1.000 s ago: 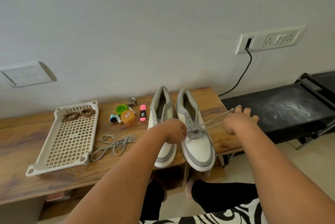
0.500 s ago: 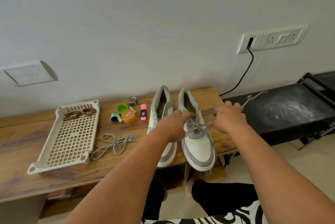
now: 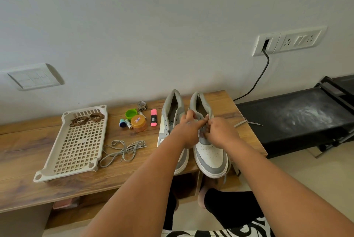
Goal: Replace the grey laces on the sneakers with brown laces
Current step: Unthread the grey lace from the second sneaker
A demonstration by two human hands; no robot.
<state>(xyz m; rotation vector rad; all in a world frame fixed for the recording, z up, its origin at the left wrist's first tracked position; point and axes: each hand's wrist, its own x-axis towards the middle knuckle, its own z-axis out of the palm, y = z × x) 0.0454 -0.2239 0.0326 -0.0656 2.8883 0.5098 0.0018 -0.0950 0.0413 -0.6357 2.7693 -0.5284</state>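
Two white-and-grey sneakers stand side by side on the wooden table point(image 3: 28, 152), toes toward me. The left sneaker point(image 3: 168, 119) has no lace. On the right sneaker point(image 3: 209, 153), my left hand point(image 3: 186, 131) grips the upper near the tongue. My right hand point(image 3: 220, 134) pinches the grey lace at the eyelets. The lace's loose ends point(image 3: 247, 121) trail off the table's right edge. A removed grey lace point(image 3: 122, 150) lies tangled left of the sneakers. Two coiled brown laces point(image 3: 86, 118) sit at the far end of the tray.
A cream perforated tray point(image 3: 76, 146) lies at the left. Behind the loose lace stand a small orange jar point(image 3: 138, 122), a green cap point(image 3: 130, 114), a pink highlighter point(image 3: 153, 120) and small batteries. A black treadmill deck point(image 3: 297, 119) adjoins the table's right side.
My right hand came back from pulling the lace out to the right and now works at the eyelets. The freed lace ends dropped onto the table's right edge. My left hand slid up the sneaker.
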